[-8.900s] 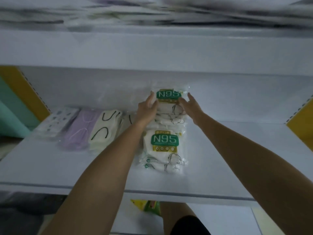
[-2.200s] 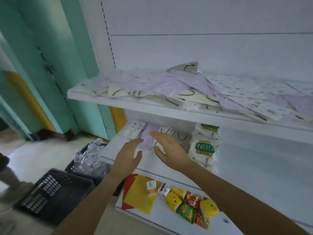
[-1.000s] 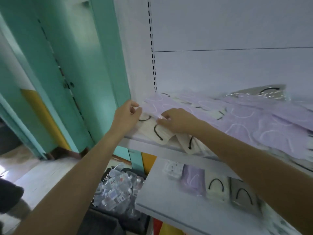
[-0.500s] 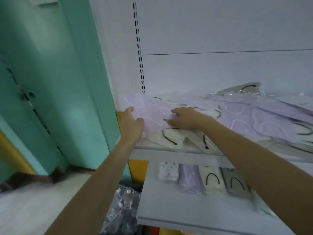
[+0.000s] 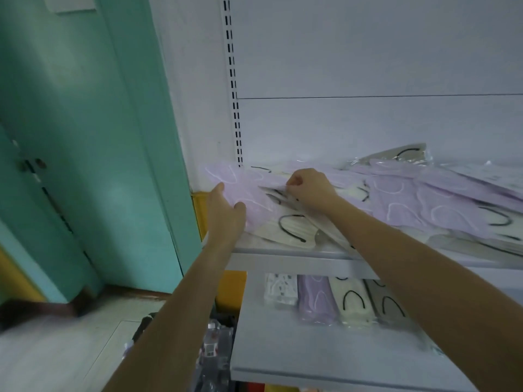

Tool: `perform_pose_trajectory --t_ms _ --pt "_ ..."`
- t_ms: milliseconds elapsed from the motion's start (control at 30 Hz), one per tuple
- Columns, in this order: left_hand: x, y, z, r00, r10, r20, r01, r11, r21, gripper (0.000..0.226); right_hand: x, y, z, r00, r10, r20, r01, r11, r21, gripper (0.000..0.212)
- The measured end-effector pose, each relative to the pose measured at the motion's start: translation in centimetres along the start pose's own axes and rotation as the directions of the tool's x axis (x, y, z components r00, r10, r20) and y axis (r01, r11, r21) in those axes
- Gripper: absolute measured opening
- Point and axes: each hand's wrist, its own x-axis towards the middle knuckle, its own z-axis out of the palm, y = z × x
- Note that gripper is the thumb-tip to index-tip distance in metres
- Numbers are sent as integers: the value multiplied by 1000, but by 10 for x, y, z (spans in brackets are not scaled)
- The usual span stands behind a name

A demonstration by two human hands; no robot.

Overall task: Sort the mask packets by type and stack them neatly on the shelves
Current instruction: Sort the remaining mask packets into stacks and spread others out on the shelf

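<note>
My left hand (image 5: 226, 213) grips the lilac mask packet (image 5: 243, 188) atop the pile at the upper shelf's (image 5: 283, 261) left end. My right hand (image 5: 310, 185) pinches its right edge. Its long axis runs back-to-front, angled leftward.

A teal door (image 5: 85, 137) is seen on the left, with a dark latch (image 5: 31, 165) fixed at its edge. A pale floor (image 5: 70, 349) is spread below it, edged by a dark skirting (image 5: 42, 309). A white back panel (image 5: 368, 52) is crossed by one thin seam, and a slotted upright (image 5: 233, 80) is set along its left side. A yellow panel (image 5: 232, 290) is partly shown beneath. Clear wrapped goods (image 5: 212, 343) are piled low down, too blurred to be identified.
</note>
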Motion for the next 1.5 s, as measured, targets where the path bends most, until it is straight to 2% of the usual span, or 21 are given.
perform_pose_trajectory --t_ms 167,233,300,367,433,500,533,600,667,767,833,933,1067,1133,1200,1267,1333,1367,1433,1467,1500 --pt "1 -3 1 1000 9 0 -9 1000 -14 59 2 1 -4 989 104 -101 -77 968 239 17" --pt "1 -2 1 1000 9 -4 -9 999 -33 57 -1 -1 -8 986 76 -146 -31 956 292 12" --pt "1 0 2 1000 -4 -2 4 998 -56 54 -9 -6 -11 993 -31 -115 64 955 291 11" --pt "2 1 2 1000 -16 14 17 997 -78 58 -22 -12 -8 983 -181 22 171 957 232 14" --pt "3 1 2 999 -11 43 14 997 -71 64 -33 -16 -1 940 -275 204 245 956 161 6" --pt "3 -1 0 998 -2 70 3 1000 -9 69 -39 -16 2 889 -316 332 294 949 114 26" --pt "4 -3 0 996 2 85 -4 1000 16 72 -40 -15 -1 885 -322 337 297 947 123 36" --pt "2 -4 -1 994 15 108 -19 999 37 73 -40 -7 -13 910 -316 267 283 946 156 44" --pt "1 -4 -2 993 21 118 -25 999 35 71 -40 7 -29 929 -280 242 269 960 77 47" --pt "0 -4 -2 992 43 115 -48 998 38 63 -46 33 -51 928 -173 331 227 965 -134 56" --pt "1 -4 -3 991 57 120 -62 997 44 57 -55 43 -58 924 -77 376 161 967 -199 57" --pt "0 -3 -3 988 63 144 -75 994 79 47 -61 51 -54 945 -42 324 123 964 -234 46" --pt "-4 -1 -4 980 58 191 -78 992 96 41 -52 51 -40 997 -46 63 61 966 -250 25" --pt "-6 0 -3 978 41 204 -55 996 66 37 -45 45 -39 997 22 -76 -31 993 -112 34" --pt "-8 3 -2 976 34 214 -41 999 27 41 -39 30 -38 987 98 -128 -90 994 66 41" --pt "-11 7 -2 972 46 231 -53 998 21 49 -34 11 -32 994 108 3 -105 958 266 39" --pt "-13 8 -1 965 84 248 -92 996 19 47 -31 -5 -21 970 71 233 -182 846 500 39" --pt "-13 7 -1 965 91 246 -102 994 36 42 -27 -9 -16 956 42 290 -204 807 554 38" --pt "-12 5 0 971 91 223 -119 986 114 41 -14 -5 -13 980 19 200 -125 838 531 25" --pt "-11 4 0 975 87 207 -122 980 160 46 -6 2 -16 994 24 105 -67 903 423 23" --pt "-9 3 0 977 85 196 -124 972 199 50 2 13 -21 998 51 35 -58 968 245 29"
